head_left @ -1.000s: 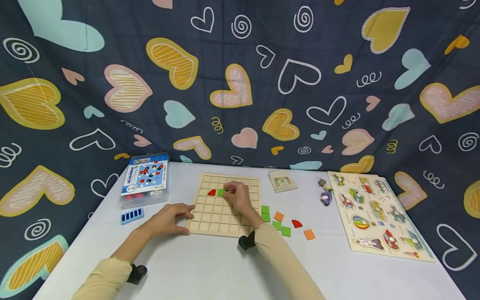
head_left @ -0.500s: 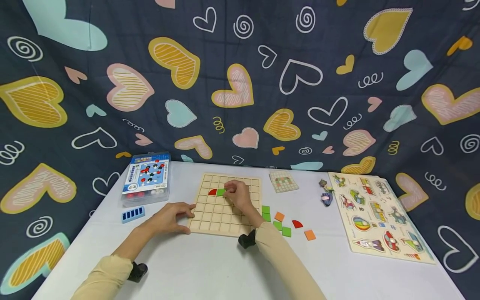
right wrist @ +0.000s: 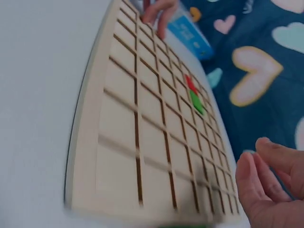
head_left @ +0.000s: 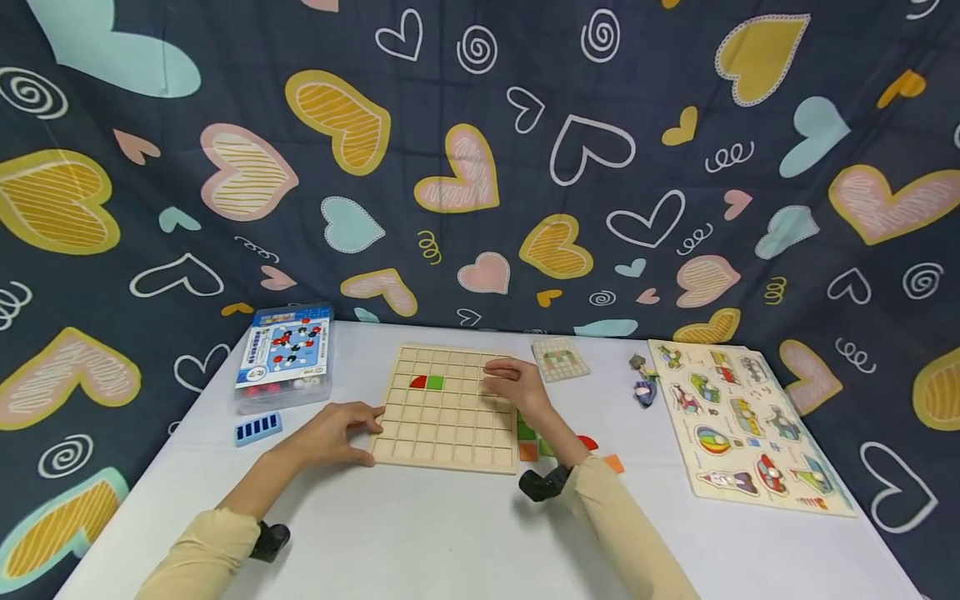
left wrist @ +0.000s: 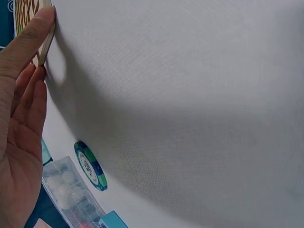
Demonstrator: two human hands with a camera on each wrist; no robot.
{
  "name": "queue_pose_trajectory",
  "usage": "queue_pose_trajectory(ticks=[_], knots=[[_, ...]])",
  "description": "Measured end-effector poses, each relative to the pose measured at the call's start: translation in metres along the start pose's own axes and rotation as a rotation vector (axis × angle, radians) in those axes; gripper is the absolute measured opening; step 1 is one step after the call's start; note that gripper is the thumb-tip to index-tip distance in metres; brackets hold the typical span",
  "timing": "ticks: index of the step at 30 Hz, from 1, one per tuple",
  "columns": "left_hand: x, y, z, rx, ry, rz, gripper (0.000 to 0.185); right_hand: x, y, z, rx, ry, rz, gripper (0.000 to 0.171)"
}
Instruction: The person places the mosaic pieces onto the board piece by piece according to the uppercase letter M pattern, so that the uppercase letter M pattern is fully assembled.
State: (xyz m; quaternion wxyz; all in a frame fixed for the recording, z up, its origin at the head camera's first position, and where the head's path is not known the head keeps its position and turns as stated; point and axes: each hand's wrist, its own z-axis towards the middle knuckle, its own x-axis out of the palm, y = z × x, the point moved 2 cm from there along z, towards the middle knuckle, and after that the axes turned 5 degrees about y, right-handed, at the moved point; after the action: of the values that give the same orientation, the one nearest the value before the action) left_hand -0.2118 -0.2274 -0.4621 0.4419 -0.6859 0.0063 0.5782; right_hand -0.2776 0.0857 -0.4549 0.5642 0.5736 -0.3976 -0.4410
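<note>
Closest in, both beige sleeves come up over the white bench (head_left: 450,533), each with a small black camera strapped at the wrist. The left hand (head_left: 333,432) rests at the near-left corner of the pale wooden grid board (head_left: 450,433); its fingers lie fairly straight, fingertips pressed against the board's edge, nothing pinched. The right hand (head_left: 517,385) sits over the board's right side with loosely bent fingers and holds nothing as far as the head view shows.

Just behind the right wrist, partly hidden by it, there's a small scatter of loose flat tiles: green squares (head_left: 527,431), orange squares (head_left: 528,452) and a red quarter-circle tile (head_left: 587,442).

On the board, between the two hands but further back, a red quarter-circle piece (head_left: 418,382) sits in one cell, touching a green square piece (head_left: 435,382) in the next cell.

Left of the left hand lies a small blue ridged block (head_left: 257,428), and beyond it a clear plastic box with a blue printed lid (head_left: 285,357). Beyond the right hand is a small patterned card (head_left: 559,359), and well off to its right a wooden peg puzzle with vehicle pictures (head_left: 742,425).
</note>
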Motion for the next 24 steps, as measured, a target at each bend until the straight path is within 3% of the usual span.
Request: queue_pose_trajectory(ticks=[10, 15, 24], knots=[[-0.001, -0.001, -0.001, -0.003, 0.000, 0.002, 0.034, -0.062, 0.002, -0.042, 0.096, -0.095, -0.107, 0.031], [-0.001, -0.002, 0.000, -0.007, 0.012, -0.007, 0.034, -0.093, -0.001, -0.068, 0.135, -0.089, -0.130, 0.032], [-0.001, 0.000, 0.001, -0.015, 0.021, -0.007, 0.034, -0.152, -0.007, -0.113, 0.062, -0.024, -0.276, 0.034]])
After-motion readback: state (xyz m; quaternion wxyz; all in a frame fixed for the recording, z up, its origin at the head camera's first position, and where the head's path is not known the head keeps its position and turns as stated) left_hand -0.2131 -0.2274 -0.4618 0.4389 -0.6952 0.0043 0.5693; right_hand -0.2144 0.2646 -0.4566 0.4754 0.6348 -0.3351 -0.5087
